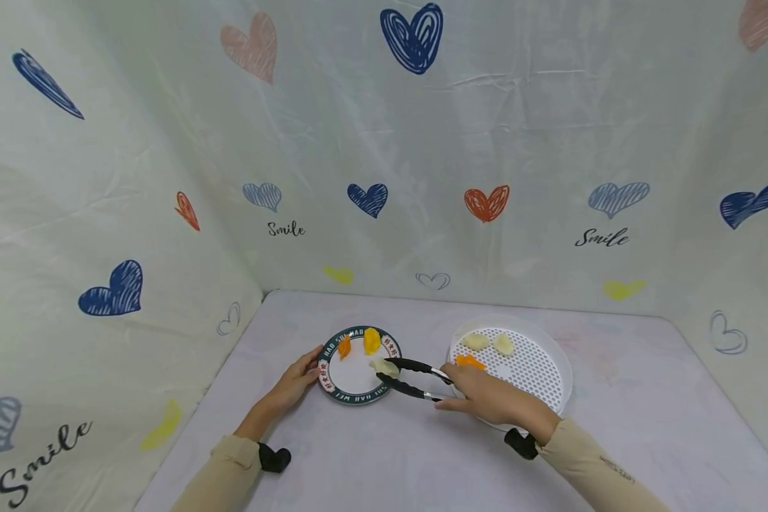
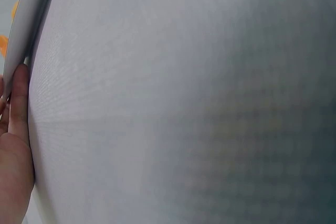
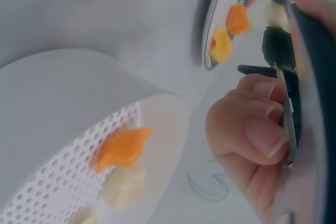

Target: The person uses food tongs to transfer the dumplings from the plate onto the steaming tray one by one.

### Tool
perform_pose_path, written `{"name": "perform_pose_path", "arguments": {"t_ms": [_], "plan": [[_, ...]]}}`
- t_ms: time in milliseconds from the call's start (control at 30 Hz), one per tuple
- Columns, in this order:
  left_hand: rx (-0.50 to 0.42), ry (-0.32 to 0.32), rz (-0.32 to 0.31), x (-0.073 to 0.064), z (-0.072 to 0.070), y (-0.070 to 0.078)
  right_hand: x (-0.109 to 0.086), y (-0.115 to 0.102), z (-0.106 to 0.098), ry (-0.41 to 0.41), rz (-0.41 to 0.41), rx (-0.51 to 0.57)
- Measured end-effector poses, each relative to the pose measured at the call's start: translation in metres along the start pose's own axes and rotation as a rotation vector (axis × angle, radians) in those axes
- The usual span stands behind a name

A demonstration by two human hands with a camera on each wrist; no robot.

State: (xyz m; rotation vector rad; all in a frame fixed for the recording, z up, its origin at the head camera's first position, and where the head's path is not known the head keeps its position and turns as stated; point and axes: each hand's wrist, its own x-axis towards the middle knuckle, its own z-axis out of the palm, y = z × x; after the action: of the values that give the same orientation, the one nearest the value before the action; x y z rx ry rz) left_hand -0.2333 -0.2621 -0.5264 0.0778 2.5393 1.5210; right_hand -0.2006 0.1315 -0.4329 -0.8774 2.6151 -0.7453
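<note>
right hand [image 1: 489,398] is gripping metal tongs [image 1: 406,388] with black ends; these are holding a pale, smooth, lumpy piece [image 1: 382,367] between their tips, over the dark-banded round plate [image 1: 352,378]. cannot tell whether it is touching. left hand [image 1: 296,382] is pinching the plate's rim, left of the tips. perforated white tray [image 1: 560,359] is lying beyond the grip, partly hidden. right wrist view is blurring the pale piece.
</note>
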Motion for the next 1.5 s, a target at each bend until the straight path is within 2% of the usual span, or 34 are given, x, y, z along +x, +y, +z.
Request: {"name": "perform_pose_path", "arguments": {"t_ms": [133, 433, 767, 1100, 1333, 1500], "plan": [[-0.003, -0.001, 0.007, 0.0, 0.0, 0.001, -0.011, 0.005, -0.004, -0.008, 0.005, -0.003], [0.025, 0.01, 0.008, -0.001, -0.001, 0.003, -0.034, 0.021, -0.012, -0.006, -0.04, -0.012], [0.033, 0.013, -0.002, 0.003, -0.003, 0.0, -0.062, 0.037, -0.028, 0.024, 0.022, -0.005], [0.022, 0.011, -0.007, 0.001, -0.001, 0.002, -0.084, 0.058, -0.044, 0.07, 0.108, -0.009], [0.025, 0.011, -0.012, 0.0, 0.001, 0.003, -0.096, 0.081, -0.05, 0.089, 0.069, 0.043], [0.025, 0.01, -0.004, 0.001, 0.001, 0.001, -0.1, 0.093, -0.053, 0.079, 0.131, 0.059]]}}
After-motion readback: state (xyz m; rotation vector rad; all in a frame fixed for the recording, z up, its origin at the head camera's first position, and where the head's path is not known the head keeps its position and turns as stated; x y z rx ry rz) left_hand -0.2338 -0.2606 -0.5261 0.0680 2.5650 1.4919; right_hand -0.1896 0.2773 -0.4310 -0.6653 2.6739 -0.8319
